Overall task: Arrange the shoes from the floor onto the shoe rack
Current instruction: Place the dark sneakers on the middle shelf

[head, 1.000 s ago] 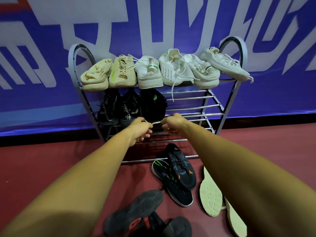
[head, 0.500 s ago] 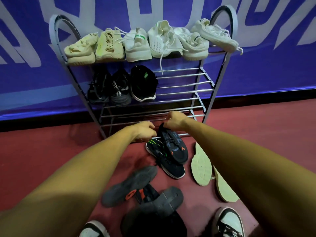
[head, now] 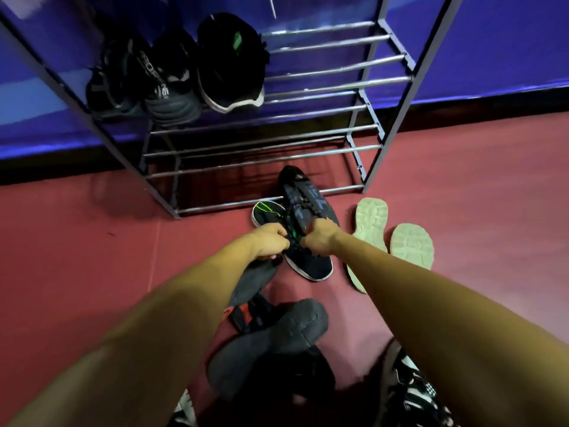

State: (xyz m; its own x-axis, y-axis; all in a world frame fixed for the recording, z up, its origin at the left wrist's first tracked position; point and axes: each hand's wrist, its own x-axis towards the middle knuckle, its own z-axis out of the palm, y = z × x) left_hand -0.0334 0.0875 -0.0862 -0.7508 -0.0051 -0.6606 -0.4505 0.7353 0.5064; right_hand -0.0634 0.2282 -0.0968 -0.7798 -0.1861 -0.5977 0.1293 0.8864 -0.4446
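Note:
Two black trainers lie on the red floor in front of the metal shoe rack [head: 335, 72]. One, with a white sole edge and green marks [head: 311, 265], lies flat. The other, dark-patterned [head: 303, 195], rests across it with its toe at the rack's lowest front rail. My left hand [head: 271, 243] has its fingers curled at the flat trainer's opening. My right hand [head: 320, 238] grips the heel end of the patterned trainer. Three black shoes [head: 172, 75] stand on the left of the rack's middle shelf.
Two pale shoes lie sole up [head: 371, 220] [head: 412, 245] to the right of my hands. Dark shoes lie upturned, grey soles showing [head: 271, 343], beneath my arms. A black-and-white shoe [head: 409, 392] is at the bottom right. A purple banner [head: 508, 41] backs the rack.
My hands have dropped from the rack's middle shelf to the black pair on the floor and taken hold of them. The view has tilted down, so the top shelf is out of sight.

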